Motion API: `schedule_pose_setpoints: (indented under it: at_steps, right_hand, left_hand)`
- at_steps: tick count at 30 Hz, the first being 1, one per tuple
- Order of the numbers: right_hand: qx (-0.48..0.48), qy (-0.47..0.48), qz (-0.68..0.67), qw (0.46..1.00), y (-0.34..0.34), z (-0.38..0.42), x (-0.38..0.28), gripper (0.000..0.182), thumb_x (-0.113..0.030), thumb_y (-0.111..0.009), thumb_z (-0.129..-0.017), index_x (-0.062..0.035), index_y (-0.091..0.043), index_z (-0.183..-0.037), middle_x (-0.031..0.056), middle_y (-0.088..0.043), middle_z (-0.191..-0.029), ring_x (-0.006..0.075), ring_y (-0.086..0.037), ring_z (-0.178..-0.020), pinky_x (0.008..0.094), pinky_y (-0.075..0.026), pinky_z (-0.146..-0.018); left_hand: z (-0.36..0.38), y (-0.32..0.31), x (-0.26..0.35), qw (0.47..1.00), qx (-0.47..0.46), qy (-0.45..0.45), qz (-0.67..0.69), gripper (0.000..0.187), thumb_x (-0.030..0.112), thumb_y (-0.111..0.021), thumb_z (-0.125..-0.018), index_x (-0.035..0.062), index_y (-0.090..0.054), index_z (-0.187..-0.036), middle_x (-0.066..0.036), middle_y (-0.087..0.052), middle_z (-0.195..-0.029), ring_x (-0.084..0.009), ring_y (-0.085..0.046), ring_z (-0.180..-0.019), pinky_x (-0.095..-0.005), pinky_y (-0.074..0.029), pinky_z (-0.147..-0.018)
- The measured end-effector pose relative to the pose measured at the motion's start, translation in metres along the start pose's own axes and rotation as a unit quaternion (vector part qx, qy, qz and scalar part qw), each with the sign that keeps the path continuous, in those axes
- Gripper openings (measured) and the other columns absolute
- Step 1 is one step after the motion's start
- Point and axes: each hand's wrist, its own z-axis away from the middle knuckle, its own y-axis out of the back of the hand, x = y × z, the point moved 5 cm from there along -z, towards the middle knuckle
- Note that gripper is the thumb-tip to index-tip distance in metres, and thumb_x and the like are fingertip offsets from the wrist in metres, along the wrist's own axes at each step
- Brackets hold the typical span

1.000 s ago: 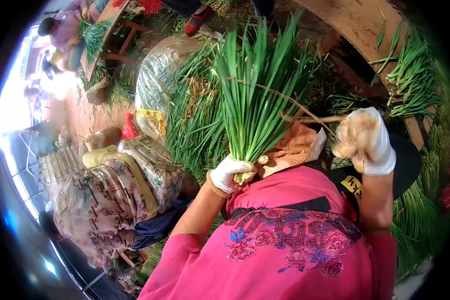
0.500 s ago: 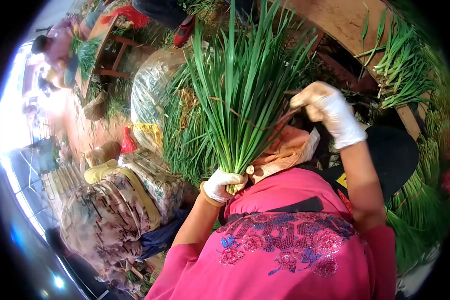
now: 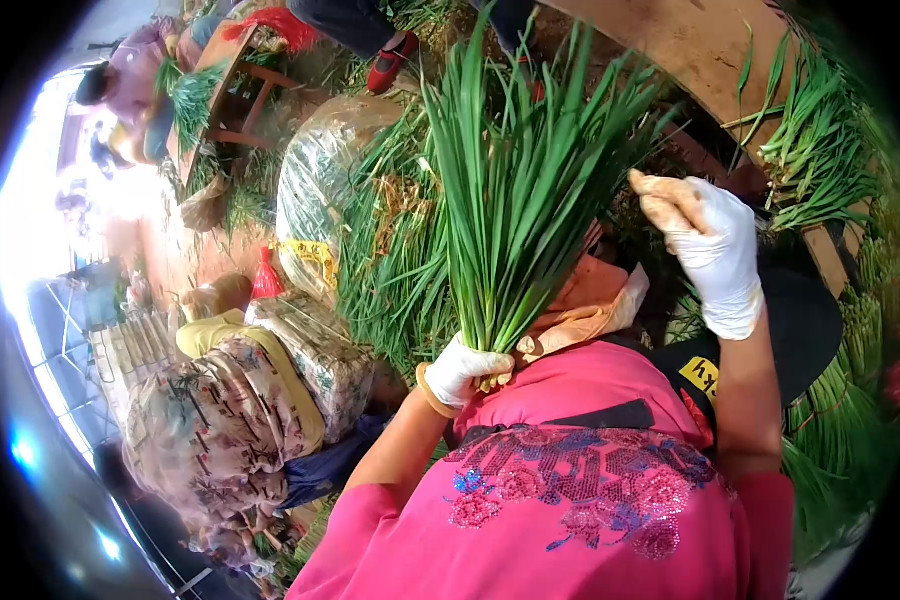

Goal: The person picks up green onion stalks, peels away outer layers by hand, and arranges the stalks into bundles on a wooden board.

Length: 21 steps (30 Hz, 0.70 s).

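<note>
My left hand [image 3: 467,373], in a white glove with bare-looking stained fingertips, is closed around the lower stems of a bunch of garlic chives [image 3: 515,210]. The long flat leaves fan out upward and away from me. To the right of the leaves, my right hand [image 3: 705,235] is raised in a similar glove. Its fingers are pinched together, apart from the bunch; whether anything small is between them is hidden. Below the bunch lies an orange-brown cloth [image 3: 585,305] across my lap.
Loose greens [image 3: 395,260] are heaped beyond my left hand, beside a clear plastic-wrapped bundle [image 3: 315,180]. A wooden board [image 3: 670,40] with more greens [image 3: 820,150] stands at upper right. A person in a patterned top [image 3: 220,420] sits at left. A red shoe [image 3: 390,65] shows at the top.
My right hand has moved right, away from the leaves; the thin brownish strand by its fingers no longer shows. My left hand still grips the bunch, and the view has shifted slightly.
</note>
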Motion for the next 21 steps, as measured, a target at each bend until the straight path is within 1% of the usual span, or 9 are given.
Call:
schedule_pose_setpoints:
  at_steps: [1, 2, 7, 9, 11, 13, 14, 15, 21]
  right_hand:
    - [0.038, 0.095, 0.040, 0.994, -0.001, -0.007, -0.011, 0.018, -0.017, -0.071, -0.078, -0.0041, -0.068, -0.089, 0.0080, -0.065, -0.075, 0.0235, -0.062, -0.064, 0.0299, -0.048, -0.057]
    - [0.057, 0.094, -0.011, 0.994, -0.002, -0.011, -0.011, 0.016, -0.018, -0.072, -0.077, -0.0038, -0.066, -0.083, 0.0085, -0.063, -0.073, 0.0233, -0.060, -0.061, 0.0304, -0.046, -0.054]
    - [-0.009, -0.176, -0.145, 0.974, -0.003, -0.005, 0.034, 0.017, -0.017, -0.068, -0.083, -0.0003, -0.065, -0.082, 0.0038, -0.061, -0.067, 0.0092, -0.054, -0.050, 0.0251, -0.041, -0.049]
    - [-0.021, -0.196, -0.150, 0.969, -0.013, 0.003, 0.053, 0.015, -0.016, -0.066, -0.085, -0.0015, -0.067, -0.085, 0.0034, -0.062, -0.067, 0.0090, -0.055, -0.051, 0.0245, -0.042, -0.049]
    - [-0.023, -0.204, -0.169, 0.964, -0.022, 0.015, 0.079, 0.016, -0.018, -0.063, -0.087, -0.0041, -0.069, -0.091, 0.0035, -0.064, -0.067, 0.0084, -0.055, -0.051, 0.0238, -0.042, -0.049]
    - [-0.044, -0.278, -0.186, 0.941, -0.030, 0.025, 0.104, 0.017, -0.017, -0.059, -0.090, -0.0031, -0.069, -0.095, 0.0012, -0.065, -0.074, 0.0059, -0.053, -0.053, 0.0209, -0.040, -0.050]
    - [-0.058, -0.313, -0.196, 0.928, -0.033, 0.029, 0.110, 0.018, -0.016, -0.058, -0.091, -0.0027, -0.068, -0.097, 0.0001, -0.065, -0.077, 0.0046, -0.052, -0.054, 0.0195, -0.039, -0.050]
    - [-0.075, -0.327, -0.179, 0.925, -0.035, 0.032, 0.110, 0.020, -0.019, -0.056, -0.092, -0.0035, -0.068, -0.099, -0.0013, -0.064, -0.075, 0.0044, -0.052, -0.054, 0.0192, -0.039, -0.050]
    - [-0.033, -0.278, -0.267, 0.922, -0.039, 0.036, 0.103, 0.018, -0.019, -0.061, -0.090, -0.0018, -0.067, -0.088, -0.0006, -0.063, -0.068, 0.0045, -0.048, -0.050, 0.0203, -0.038, -0.048]
  left_hand:
    - [0.002, -0.003, 0.003, 1.000, -0.002, 0.001, -0.015, 0.038, 0.009, -0.074, -0.069, 0.0010, -0.062, -0.104, -0.005, -0.065, -0.085, -0.0092, -0.057, -0.060, -0.0201, -0.041, -0.050]
    - [0.004, -0.005, 0.006, 1.000, -0.003, 0.001, -0.029, 0.037, 0.009, -0.074, -0.069, 0.0011, -0.063, -0.104, -0.005, -0.065, -0.086, -0.0092, -0.057, -0.060, -0.0199, -0.041, -0.050]
    - [0.016, -0.001, 0.005, 0.995, 0.058, 0.021, -0.079, 0.032, 0.008, -0.073, -0.071, 0.0023, -0.063, -0.101, -0.004, -0.065, -0.081, -0.0066, -0.053, -0.055, -0.0188, -0.038, -0.048]
    - [0.012, 0.007, -0.005, 0.995, 0.051, 0.020, -0.087, 0.038, 0.004, -0.067, -0.073, 0.0026, -0.060, -0.109, -0.005, -0.063, -0.078, -0.0047, -0.048, -0.049, -0.0180, -0.036, -0.045]
    - [0.014, 0.006, -0.005, 0.999, 0.031, -0.013, -0.011, 0.045, 0.004, -0.065, -0.072, 0.0019, -0.055, -0.116, -0.006, -0.063, -0.080, -0.0046, -0.045, -0.047, -0.0178, -0.035, -0.043]
    - [0.017, 0.019, -0.011, 0.998, -0.014, -0.011, 0.065, 0.058, 0.006, -0.065, -0.071, 0.0000, -0.045, -0.126, -0.010, -0.062, -0.089, -0.0057, -0.043, -0.043, -0.0179, -0.033, -0.040]
    - [0.021, 0.030, -0.017, 0.999, -0.011, -0.004, 0.044, 0.052, 0.014, -0.070, -0.068, -0.0028, -0.052, -0.114, -0.012, -0.062, -0.095, -0.0108, -0.048, -0.048, -0.0217, -0.035, -0.042]
    - [0.025, 0.036, -0.020, 0.999, -0.014, 0.004, 0.053, 0.053, 0.015, -0.071, -0.067, -0.0025, -0.052, -0.114, -0.012, -0.062, -0.094, -0.0113, -0.048, -0.049, -0.0222, -0.035, -0.042]
    - [0.029, 0.052, -0.030, 0.996, -0.038, 0.039, 0.066, 0.049, 0.019, -0.075, -0.066, -0.0011, -0.056, -0.107, -0.011, -0.062, -0.089, -0.0121, -0.046, -0.049, -0.0221, -0.035, -0.044]
